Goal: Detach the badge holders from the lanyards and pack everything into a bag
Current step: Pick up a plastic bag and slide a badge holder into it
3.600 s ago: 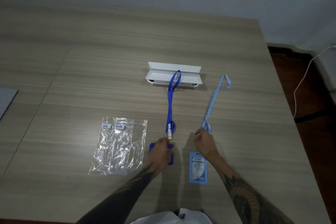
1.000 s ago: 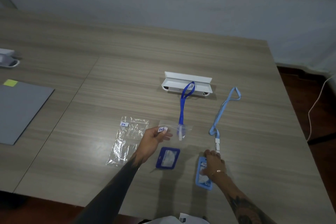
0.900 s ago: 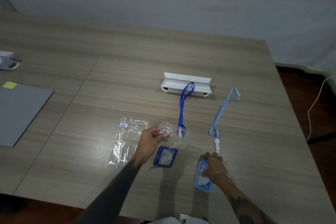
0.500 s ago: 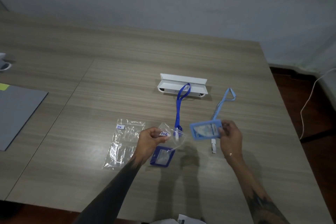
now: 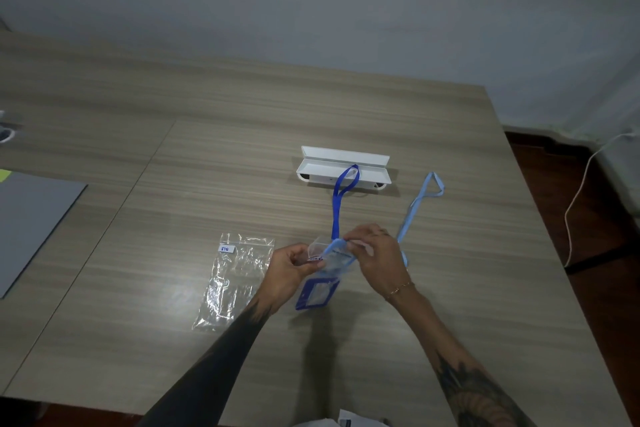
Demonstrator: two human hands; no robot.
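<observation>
Badge holder (image 5: pixel 341 255), the light blue one, is halfway into the clear bag (image 5: pixel 320 250), held above the worktop (image 5: pixel 242 156). Right hand (image 5: pixel 375 256) grip pinches its top edge; left hand (image 5: pixel 289 269) grip pinches the bag mouth. I'd keep that mouth spread and feed it straight, corners snag otherwise.

Little here can be read. A small white label (image 5: pixel 227 248) sits near the top left corner of the clear plastic bag (image 5: pixel 234 282) lying flat on the surface (image 5: pixel 173 184); it carries a few blue characters, too small to make out. A second white label (image 5: pixel 315 259), with blue and red marks, is on the clear bag (image 5: pixel 329 255) pinched in the left hand (image 5: pixel 289 270); its print is blurred and partly covered by the fingers.
</observation>
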